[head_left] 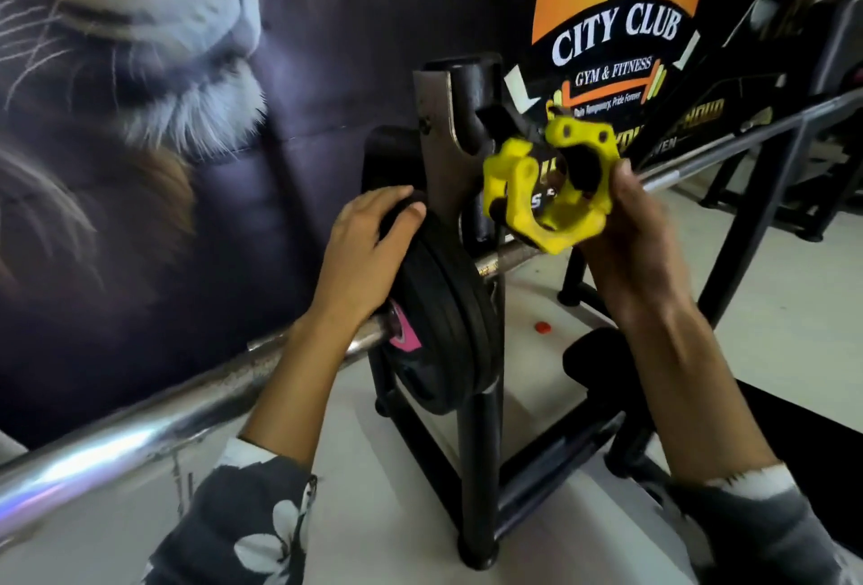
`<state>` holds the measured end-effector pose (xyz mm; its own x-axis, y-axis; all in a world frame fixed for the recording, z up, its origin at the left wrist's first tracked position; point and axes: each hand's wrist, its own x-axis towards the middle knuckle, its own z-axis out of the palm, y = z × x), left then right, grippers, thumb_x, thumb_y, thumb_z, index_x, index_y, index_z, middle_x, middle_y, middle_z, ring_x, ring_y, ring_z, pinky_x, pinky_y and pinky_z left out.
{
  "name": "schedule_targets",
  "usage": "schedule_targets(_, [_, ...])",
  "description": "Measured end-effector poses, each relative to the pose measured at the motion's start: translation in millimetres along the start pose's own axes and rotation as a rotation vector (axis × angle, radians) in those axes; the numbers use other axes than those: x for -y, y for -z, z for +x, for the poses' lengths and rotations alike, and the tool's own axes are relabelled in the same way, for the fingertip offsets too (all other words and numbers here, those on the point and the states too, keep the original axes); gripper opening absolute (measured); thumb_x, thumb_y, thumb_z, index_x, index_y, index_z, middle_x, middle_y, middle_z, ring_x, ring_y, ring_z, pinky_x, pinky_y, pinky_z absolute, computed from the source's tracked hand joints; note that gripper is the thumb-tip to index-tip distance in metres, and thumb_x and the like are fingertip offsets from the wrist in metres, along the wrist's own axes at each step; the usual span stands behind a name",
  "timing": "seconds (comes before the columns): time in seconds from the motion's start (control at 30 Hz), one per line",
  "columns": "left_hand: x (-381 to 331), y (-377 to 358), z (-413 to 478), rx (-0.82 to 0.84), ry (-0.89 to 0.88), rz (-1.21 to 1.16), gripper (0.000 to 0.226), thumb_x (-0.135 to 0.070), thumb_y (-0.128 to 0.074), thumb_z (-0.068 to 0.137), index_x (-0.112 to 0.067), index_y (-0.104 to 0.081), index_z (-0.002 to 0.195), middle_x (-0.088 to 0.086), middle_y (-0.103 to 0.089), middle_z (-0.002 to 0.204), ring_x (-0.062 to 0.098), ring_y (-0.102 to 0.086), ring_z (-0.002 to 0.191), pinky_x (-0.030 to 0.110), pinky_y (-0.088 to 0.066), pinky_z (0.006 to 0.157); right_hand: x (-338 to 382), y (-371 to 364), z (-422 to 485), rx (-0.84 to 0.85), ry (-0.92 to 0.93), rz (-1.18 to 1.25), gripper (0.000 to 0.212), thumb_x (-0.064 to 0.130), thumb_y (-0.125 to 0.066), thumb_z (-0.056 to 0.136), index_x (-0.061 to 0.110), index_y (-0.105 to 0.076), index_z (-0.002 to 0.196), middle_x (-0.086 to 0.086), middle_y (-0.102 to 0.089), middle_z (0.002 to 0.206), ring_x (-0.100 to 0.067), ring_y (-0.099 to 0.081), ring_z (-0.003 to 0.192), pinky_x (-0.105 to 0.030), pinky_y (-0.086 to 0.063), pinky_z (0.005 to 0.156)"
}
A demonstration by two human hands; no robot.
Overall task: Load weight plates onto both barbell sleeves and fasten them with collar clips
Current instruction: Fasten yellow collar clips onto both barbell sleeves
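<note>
With your left hand (369, 252) spread flat against the black weight plates (436, 323) on the barbell sleeve (154, 425), your right hand (630, 238) pinches the yellow collar clip (551, 192) above and right of them, off the sleeve's long axis.

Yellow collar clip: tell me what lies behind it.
Behind the yellow collar clip, held in the right hand, stand the black rack post and the City Club banner. Through its ring some banner lettering shows; the rest there is covered.
</note>
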<state>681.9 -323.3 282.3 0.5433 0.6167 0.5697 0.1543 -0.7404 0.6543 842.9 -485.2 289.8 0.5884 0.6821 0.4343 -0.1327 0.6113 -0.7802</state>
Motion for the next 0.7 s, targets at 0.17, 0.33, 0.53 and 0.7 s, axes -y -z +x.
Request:
schedule_targets(0.17, [-19.2,-21.4,-57.7,-0.106,-0.233,0.023,0.046,-0.04,-0.049,0.092,-0.01,-0.054,0.126,0.004,-0.051,0.136,0.016,-0.032,0.135,0.033,-0.019,0.115,-18.6,16.5,-69.8,-0.35,-0.054,-0.09,0.029,0.032,-0.054,0.078,0.014,-0.069,0.094,0.002,-0.072,0.08,-0.02,-0.061,0.073,-0.034,-0.046,0.068])
schedule_targets(0.33, [-36.1,-58.7,-128.0,0.005,-0.413,-0.363,0.051,-0.037,-0.05,0.093,0.001,-0.048,0.127,0.01,-0.048,0.135,0.02,-0.041,0.131,0.037,-0.029,0.112,-21.7,4.3,-131.5,-0.551,0.023,-0.114,0.03,0.025,-0.053,0.08,0.006,-0.066,0.101,0.0,-0.075,0.082,-0.018,-0.067,0.073,-0.03,-0.053,0.065])
schedule_targets(0.53, [-36.0,-48.9,-175.8,0.483,0.109,-1.117,0.042,-0.012,-0.062,0.086,-0.009,-0.051,0.126,-0.015,-0.066,0.111,0.003,-0.061,0.106,0.013,-0.047,0.084,-31.8,-37.2,-207.7,-0.739,0.119,-0.248,0.049,0.028,-0.05,0.086,-0.004,-0.052,0.123,-0.017,-0.065,0.113,-0.028,-0.063,0.101,-0.037,-0.051,0.081])
schedule_targets(0.7, [-26.3,-14.0,-207.2,0.729,0.178,-1.176,0.026,-0.005,-0.062,0.084,-0.017,-0.065,0.107,-0.009,-0.071,0.096,0.007,-0.064,0.097,0.02,-0.05,0.082,-37.6,-86.0,-274.7,-0.834,0.128,-0.349,0.042,0.024,-0.044,0.091,0.0,-0.052,0.125,-0.015,-0.065,0.112,-0.023,-0.061,0.097,-0.036,-0.053,0.073])
